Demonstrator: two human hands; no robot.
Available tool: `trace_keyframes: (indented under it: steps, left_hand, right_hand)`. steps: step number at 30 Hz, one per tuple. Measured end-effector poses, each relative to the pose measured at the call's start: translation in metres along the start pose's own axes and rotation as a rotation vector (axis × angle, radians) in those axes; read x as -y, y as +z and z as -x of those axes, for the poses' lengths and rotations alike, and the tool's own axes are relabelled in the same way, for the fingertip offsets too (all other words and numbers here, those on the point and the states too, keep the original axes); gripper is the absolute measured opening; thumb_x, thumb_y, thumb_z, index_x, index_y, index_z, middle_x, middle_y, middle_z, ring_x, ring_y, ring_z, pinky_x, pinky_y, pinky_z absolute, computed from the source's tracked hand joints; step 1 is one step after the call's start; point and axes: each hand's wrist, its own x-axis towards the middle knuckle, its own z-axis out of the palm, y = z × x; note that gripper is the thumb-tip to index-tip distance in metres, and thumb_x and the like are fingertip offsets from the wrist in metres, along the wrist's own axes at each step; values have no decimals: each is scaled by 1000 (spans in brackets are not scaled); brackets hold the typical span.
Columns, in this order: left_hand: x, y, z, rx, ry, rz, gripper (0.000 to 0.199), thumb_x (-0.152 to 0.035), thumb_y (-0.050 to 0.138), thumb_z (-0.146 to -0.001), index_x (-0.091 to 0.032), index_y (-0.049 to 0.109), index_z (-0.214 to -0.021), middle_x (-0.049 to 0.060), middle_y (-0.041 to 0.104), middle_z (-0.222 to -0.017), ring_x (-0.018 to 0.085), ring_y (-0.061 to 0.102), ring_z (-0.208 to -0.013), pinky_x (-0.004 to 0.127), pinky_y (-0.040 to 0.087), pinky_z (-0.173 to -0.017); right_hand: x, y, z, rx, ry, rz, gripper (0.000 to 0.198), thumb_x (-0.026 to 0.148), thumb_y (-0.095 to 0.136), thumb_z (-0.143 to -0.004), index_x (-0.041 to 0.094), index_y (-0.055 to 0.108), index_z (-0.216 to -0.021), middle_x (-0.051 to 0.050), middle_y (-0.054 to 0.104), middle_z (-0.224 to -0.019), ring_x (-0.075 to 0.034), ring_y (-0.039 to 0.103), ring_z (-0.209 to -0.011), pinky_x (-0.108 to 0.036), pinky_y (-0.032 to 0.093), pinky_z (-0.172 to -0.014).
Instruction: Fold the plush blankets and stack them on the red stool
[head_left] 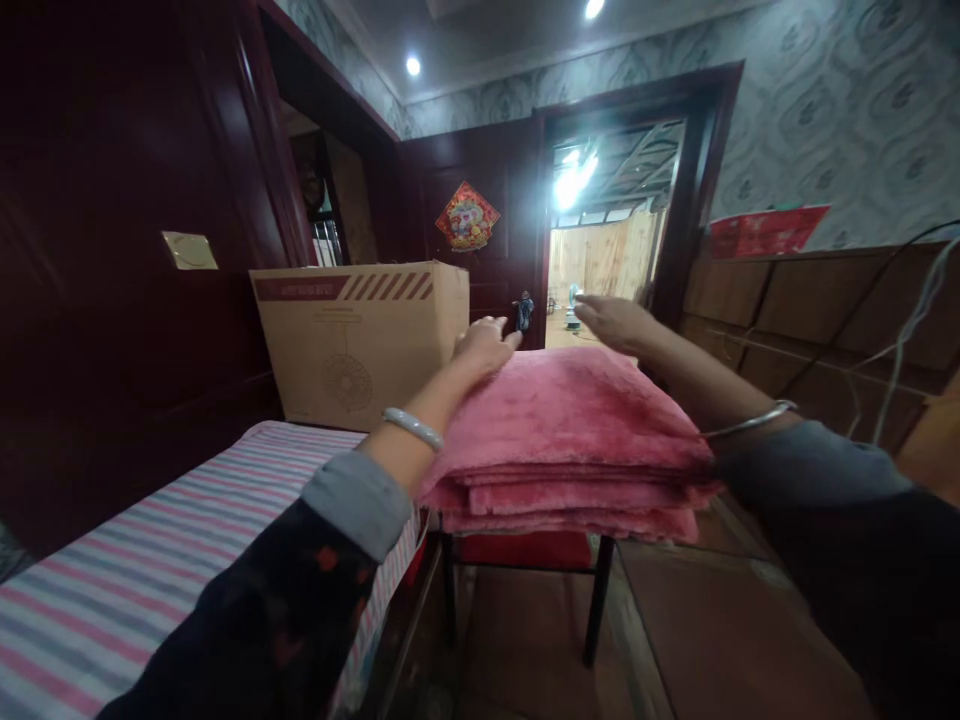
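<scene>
A thick pink plush blanket [570, 420], folded in several layers, rests on a dark-legged stool [598, 600] in front of me. My left hand [487, 345] is at the blanket's far left corner, fingers stretched out and holding nothing. Whether it touches the fabric I cannot tell. Above the far right part of the blanket, my right hand [611, 320] reaches inward with its fingers extended, apart from the cloth. A bangle circles each wrist.
Left of the blanket, a cardboard box [352, 340] stands on a surface with a striped cloth [180, 540]. Behind are a dark red door [487, 150] and an open doorway. Cables [911, 320] hang along the right wall above wooden panels.
</scene>
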Motion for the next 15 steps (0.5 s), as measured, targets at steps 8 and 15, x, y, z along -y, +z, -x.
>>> trace_keyframes:
  steps: [8,15]
  left_hand:
    - [-2,54,24,138,39,-270,58,-52,23,-100,-28,63,-134,5,58,-145,30,48,-137,52,30,-116]
    - [4,53,23,94,46,-201,57,-54,25,-100,-30,59,-138,2,54,-150,29,44,-139,53,28,-118]
  right_hand:
    - [-12,88,30,193,18,-76,54,39,24,-103,25,56,-144,-3,56,-146,-25,54,-133,-38,40,-113]
    - [-12,88,27,149,46,-48,55,37,24,-102,22,57,-143,-5,56,-146,-25,53,-134,-38,38,-114]
